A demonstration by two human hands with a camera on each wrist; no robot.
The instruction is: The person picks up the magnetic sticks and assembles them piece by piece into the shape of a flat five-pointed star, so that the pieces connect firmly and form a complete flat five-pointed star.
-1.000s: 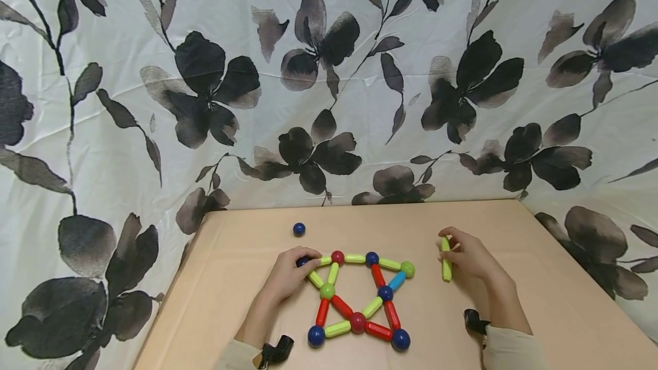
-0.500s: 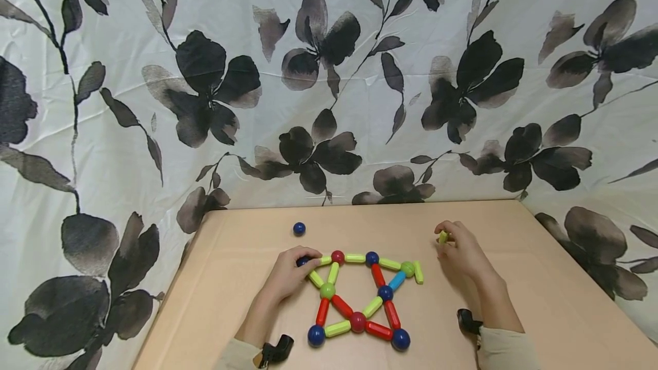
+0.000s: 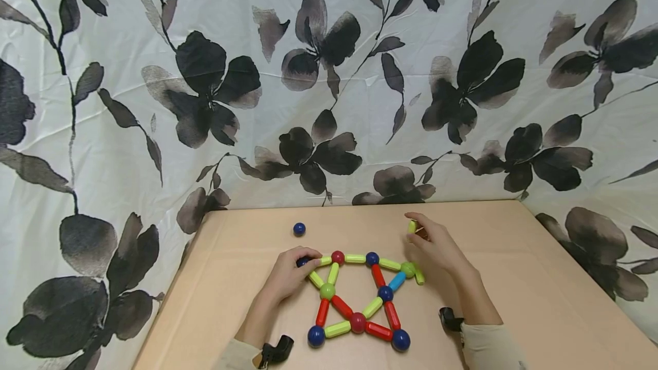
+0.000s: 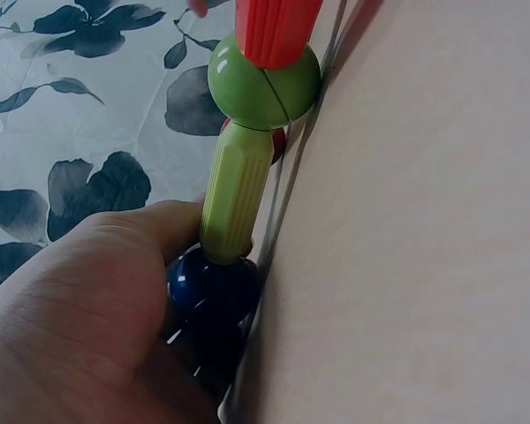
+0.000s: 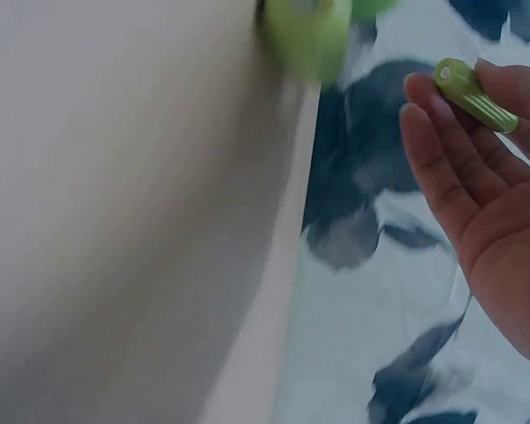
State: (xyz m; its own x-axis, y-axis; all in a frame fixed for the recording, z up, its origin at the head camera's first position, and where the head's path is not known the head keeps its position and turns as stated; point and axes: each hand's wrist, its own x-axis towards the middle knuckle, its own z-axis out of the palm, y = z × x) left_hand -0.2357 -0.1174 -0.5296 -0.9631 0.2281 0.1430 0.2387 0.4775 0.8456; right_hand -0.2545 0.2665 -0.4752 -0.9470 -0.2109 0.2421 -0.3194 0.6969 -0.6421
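Observation:
My left hand (image 3: 285, 273) grips a dark blue ball (image 4: 214, 281) at the left corner of a flat frame of balls and rods; fingers partly cover this ball in the head view. A yellow-green rod (image 4: 237, 190) links it to a green ball (image 4: 267, 84). Over the far right of the frame, my right hand (image 3: 441, 249) pinches a loose yellow-green rod (image 5: 473, 97) between thumb and fingers, raised off the table. Below that hand, another yellow-green rod (image 3: 419, 276) sticks out from the frame's right-hand green ball (image 3: 408, 269).
A loose blue ball (image 3: 299, 229) lies behind the frame on the tan table (image 3: 247, 233). Red rods, such as one near the front (image 3: 378, 331), and blue and red balls make up the near part. A floral cloth (image 3: 385, 101) hangs behind the table.
My right hand has moved left toward the frame with a yellow-green rod. Another such rod now sits at the right-hand green ball, absent one second ago. My left hand stays put.

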